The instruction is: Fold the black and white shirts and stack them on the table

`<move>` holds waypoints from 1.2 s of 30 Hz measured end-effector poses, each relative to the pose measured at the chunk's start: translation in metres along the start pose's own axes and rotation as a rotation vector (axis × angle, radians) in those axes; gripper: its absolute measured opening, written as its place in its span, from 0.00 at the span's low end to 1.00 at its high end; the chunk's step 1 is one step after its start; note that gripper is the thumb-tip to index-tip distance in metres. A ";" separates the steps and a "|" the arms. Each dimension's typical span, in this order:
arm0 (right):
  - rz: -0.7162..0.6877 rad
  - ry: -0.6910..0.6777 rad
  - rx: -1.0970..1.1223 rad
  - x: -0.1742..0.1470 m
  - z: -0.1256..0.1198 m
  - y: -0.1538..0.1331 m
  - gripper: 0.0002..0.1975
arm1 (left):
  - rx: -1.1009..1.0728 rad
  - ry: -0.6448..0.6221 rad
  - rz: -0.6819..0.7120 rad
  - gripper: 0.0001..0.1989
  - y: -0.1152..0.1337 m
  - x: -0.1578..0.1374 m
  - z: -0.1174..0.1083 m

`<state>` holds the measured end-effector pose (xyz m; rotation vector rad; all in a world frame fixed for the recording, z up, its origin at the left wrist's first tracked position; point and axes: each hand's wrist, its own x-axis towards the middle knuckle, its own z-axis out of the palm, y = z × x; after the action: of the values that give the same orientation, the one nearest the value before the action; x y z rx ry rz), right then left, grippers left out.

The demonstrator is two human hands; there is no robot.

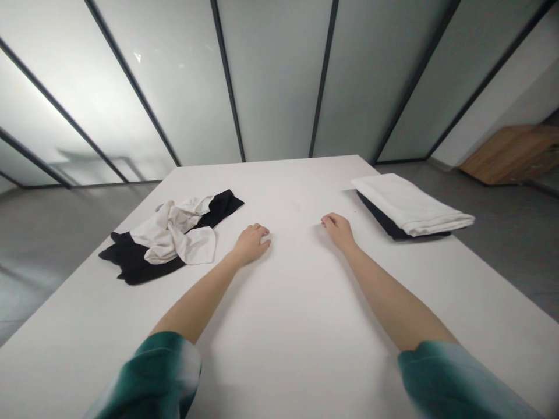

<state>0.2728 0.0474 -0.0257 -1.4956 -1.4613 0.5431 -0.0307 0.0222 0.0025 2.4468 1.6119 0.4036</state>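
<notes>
- While both my hands are out over the middle of the white table (297, 326), neither one is holding anything.
- My left hand (253, 243) has its thumb and fingers apart, a bit bent, just beside the messy pile. Can't tell if it's touching the tabletop.
- My right hand (338, 230) is loosely curled with the fingers close together; can't tell whether thumb and fingertips meet. It's nearer the neat stack.
- On my left there's a crumpled white cloth (170, 233) on top of a crumpled black cloth (131, 259). Looks like they're just dropped there, tbh, since nothing's squared up.
- On my right a folded white cloth (406, 203) sits over a folded black cloth (379, 218). I'd guess they're stacked flat like that so they stay tidy and leave the middle free for my hands.
- Direction-wise, the messy pile's long axis runs from near left to far right, with one white flap pointing back at me.
- The folded white one runs the other way, far left to near right, layered edge toward me and one corner reaching the table's right edge, maybe past it.
</notes>
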 end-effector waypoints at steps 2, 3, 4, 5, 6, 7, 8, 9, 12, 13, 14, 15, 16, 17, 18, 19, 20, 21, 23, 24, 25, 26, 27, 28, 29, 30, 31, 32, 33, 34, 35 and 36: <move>0.012 0.051 0.043 0.000 0.001 0.000 0.12 | 0.019 0.053 0.015 0.15 0.007 0.001 0.016; 0.024 0.083 0.063 0.001 0.001 0.001 0.12 | 0.014 0.074 0.013 0.15 0.007 0.001 0.021; 0.037 0.118 0.080 0.002 0.001 0.001 0.12 | -0.002 0.086 0.015 0.15 0.006 0.000 0.023; 0.047 0.158 0.090 0.003 0.000 0.002 0.12 | -0.026 0.091 0.022 0.14 0.004 0.000 0.024; 0.053 0.204 0.093 0.005 -0.003 0.002 0.12 | -0.052 0.093 0.030 0.14 0.001 0.001 0.025; 0.055 0.256 0.085 0.008 -0.007 0.002 0.12 | -0.074 0.096 0.035 0.13 -0.001 0.001 0.025; 0.052 0.309 0.065 0.012 -0.013 0.002 0.12 | -0.091 0.100 0.037 0.13 -0.003 0.001 0.024; 0.046 0.357 0.033 0.017 -0.020 0.002 0.12 | -0.101 0.102 0.036 0.13 -0.005 0.002 0.024; 0.030 0.447 -0.171 0.030 -0.052 0.002 0.15 | -0.104 0.100 0.032 0.13 -0.005 0.002 0.024; 0.031 0.455 -0.286 0.034 -0.065 0.003 0.16 | -0.102 0.097 0.032 0.13 -0.004 0.003 0.024; 0.034 0.451 -0.418 0.037 -0.078 0.005 0.17 | -0.101 0.095 0.032 0.13 -0.004 0.003 0.024; 0.041 0.433 -0.557 0.040 -0.091 0.007 0.18 | -0.100 0.094 0.032 0.13 -0.004 0.003 0.024; 0.053 0.399 -0.692 0.041 -0.103 0.010 0.19 | -0.099 0.094 0.032 0.13 -0.003 0.003 0.024; 0.073 0.346 -0.810 0.042 -0.114 0.012 0.19 | -0.099 0.093 0.033 0.13 -0.003 0.003 0.024; 0.104 0.278 -0.902 0.043 -0.125 0.015 0.19 | -0.099 0.093 0.035 0.13 -0.003 0.003 0.024; 0.149 0.205 -0.969 0.044 -0.134 0.017 0.19 | -0.101 0.094 0.037 0.13 -0.003 0.003 0.024; 0.206 0.138 -1.010 0.045 -0.141 0.018 0.17 | -0.104 0.095 0.039 0.13 -0.003 0.003 0.024; 0.267 0.089 -1.029 0.046 -0.147 0.017 0.16 | -0.108 0.098 0.041 0.13 -0.003 0.003 0.024; 0.357 0.070 -1.028 0.051 -0.156 0.010 0.13 | -0.115 0.104 0.041 0.13 -0.002 0.003 0.024; 0.375 0.103 -1.020 0.054 -0.160 0.003 0.13 | -0.117 0.105 0.037 0.13 -0.002 0.003 0.024; 0.372 0.154 -1.011 0.057 -0.163 -0.005 0.14 | -0.120 0.106 0.033 0.13 -0.002 0.003 0.024; 0.353 0.214 -0.998 0.060 -0.166 -0.014 0.15 | -0.122 0.106 0.029 0.13 -0.001 0.003 0.024; 0.314 0.270 -0.979 0.063 -0.169 -0.024 0.15 | -0.127 0.106 0.025 0.13 -0.001 0.003 0.025; 0.257 0.314 -0.944 0.064 -0.171 -0.035 0.15 | -0.133 0.108 0.022 0.13 -0.001 0.003 0.025; 0.186 0.343 -0.884 0.065 -0.172 -0.047 0.15 | -0.145 0.111 0.021 0.13 -0.001 0.004 0.026; 0.110 0.355 -0.786 0.064 -0.172 -0.058 0.14 | -0.164 0.118 0.022 0.14 -0.001 0.004 0.027; 0.041 0.354 -0.641 0.063 -0.169 -0.069 0.13 | -0.192 0.131 0.023 0.15 -0.002 0.005 0.028; 0.000 0.345 -0.453 0.060 -0.163 -0.079 0.12 | -0.233 0.155 0.021 0.16 -0.002 0.005 0.029; -0.010 0.325 -0.234 0.055 -0.153 -0.088 0.11 | -0.290 0.190 0.013 0.17 -0.002 0.006 0.029; 0.019 0.296 0.002 0.049 -0.141 -0.095 0.11 | -0.367 0.234 0.001 0.18 -0.002 0.007 0.029; 0.081 0.251 0.203 0.043 -0.125 -0.100 0.12 | -0.467 0.279 -0.011 0.20 -0.002 0.008 0.028; 0.132 0.174 0.340 0.035 -0.106 -0.104 0.13 | -0.590 0.320 -0.021 0.23 -0.001 0.008 0.027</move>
<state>0.3137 0.0313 0.1200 -1.3363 -1.0805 0.6855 -0.0199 0.0303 -0.0227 1.9808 1.3572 1.1317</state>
